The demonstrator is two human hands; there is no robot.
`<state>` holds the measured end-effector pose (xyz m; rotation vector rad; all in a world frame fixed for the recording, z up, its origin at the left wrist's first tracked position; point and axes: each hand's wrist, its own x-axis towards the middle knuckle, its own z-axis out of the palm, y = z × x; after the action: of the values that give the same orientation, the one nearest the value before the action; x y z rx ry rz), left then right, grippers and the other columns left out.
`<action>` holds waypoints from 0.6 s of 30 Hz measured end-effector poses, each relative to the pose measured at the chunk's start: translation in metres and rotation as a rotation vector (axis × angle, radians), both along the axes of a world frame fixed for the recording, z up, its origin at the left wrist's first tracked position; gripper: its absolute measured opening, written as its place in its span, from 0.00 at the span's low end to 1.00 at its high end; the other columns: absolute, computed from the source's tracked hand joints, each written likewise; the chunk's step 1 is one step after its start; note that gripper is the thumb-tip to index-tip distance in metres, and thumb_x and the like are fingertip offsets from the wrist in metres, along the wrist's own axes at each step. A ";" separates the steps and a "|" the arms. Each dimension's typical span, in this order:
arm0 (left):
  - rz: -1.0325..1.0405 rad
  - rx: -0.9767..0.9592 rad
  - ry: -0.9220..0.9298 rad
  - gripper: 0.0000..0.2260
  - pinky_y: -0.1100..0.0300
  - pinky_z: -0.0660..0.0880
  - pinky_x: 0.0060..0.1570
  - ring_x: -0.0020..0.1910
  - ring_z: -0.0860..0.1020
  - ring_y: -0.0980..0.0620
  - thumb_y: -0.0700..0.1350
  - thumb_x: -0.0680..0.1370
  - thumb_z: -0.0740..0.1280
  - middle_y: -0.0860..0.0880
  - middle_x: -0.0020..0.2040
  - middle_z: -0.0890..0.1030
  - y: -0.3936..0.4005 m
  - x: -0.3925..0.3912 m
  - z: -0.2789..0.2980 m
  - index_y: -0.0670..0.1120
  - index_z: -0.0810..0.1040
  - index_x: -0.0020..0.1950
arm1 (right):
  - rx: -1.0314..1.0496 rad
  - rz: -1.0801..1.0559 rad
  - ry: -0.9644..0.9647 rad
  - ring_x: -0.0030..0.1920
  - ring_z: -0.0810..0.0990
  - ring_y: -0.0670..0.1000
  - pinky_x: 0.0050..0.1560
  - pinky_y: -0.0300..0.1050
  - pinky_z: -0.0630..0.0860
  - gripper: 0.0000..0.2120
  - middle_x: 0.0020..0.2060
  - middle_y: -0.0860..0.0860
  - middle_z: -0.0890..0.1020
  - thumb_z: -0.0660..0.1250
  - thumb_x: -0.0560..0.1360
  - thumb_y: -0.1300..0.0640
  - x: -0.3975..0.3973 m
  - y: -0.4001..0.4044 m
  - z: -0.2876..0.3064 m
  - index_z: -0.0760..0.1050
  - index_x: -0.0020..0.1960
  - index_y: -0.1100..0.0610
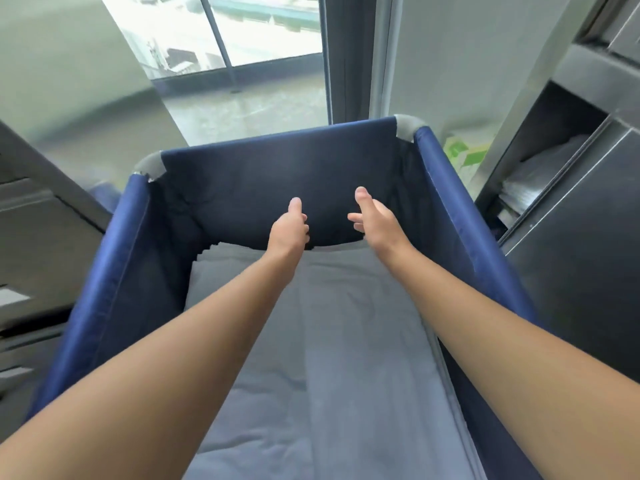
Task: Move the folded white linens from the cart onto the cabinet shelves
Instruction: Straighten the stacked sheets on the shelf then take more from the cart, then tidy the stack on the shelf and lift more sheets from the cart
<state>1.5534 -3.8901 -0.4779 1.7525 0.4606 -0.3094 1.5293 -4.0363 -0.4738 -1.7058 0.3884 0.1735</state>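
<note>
Left hand (pixel 290 226) & right hand (pixel 374 219) empty, fingers loosely curled, thumbs up, apart over far end of folded white linens (pixel 311 327). Linens just below, stacked inside blue cart (pixel 277 174). Cabinet shelf (pixel 550 174) at right, w/ linens.

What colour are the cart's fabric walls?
Navy blue, with grey corner caps; the cart shows clearly in the head view.

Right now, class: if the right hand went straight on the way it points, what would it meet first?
Probably the far wall of the blue cart, above the folded white linens; the right hand holds nothing. Depth is unclear.
</note>
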 end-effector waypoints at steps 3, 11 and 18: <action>0.051 -0.040 -0.126 0.22 0.55 0.71 0.51 0.54 0.80 0.48 0.58 0.84 0.53 0.47 0.57 0.81 0.006 -0.006 0.061 0.44 0.78 0.60 | 0.134 -0.021 -0.084 0.61 0.75 0.50 0.70 0.52 0.67 0.22 0.61 0.51 0.78 0.54 0.81 0.38 -0.005 0.007 0.064 0.68 0.69 0.49; 0.094 -0.108 -0.412 0.25 0.50 0.69 0.65 0.58 0.79 0.48 0.60 0.85 0.50 0.46 0.63 0.80 0.029 -0.036 0.227 0.45 0.77 0.65 | 0.228 0.042 -0.323 0.70 0.70 0.50 0.72 0.50 0.65 0.25 0.71 0.51 0.72 0.53 0.83 0.41 -0.039 0.026 0.225 0.68 0.74 0.53; 0.078 -0.209 -0.513 0.27 0.47 0.66 0.69 0.66 0.74 0.47 0.62 0.84 0.47 0.47 0.71 0.74 0.043 -0.095 0.374 0.49 0.73 0.72 | 0.277 0.097 -0.485 0.73 0.67 0.51 0.74 0.52 0.62 0.27 0.75 0.50 0.68 0.50 0.83 0.38 -0.087 0.045 0.355 0.64 0.76 0.50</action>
<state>1.4582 -3.8476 -0.1038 1.5322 0.1181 0.1469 1.4424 -3.9910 -0.1190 -1.4343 -0.0774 -0.1141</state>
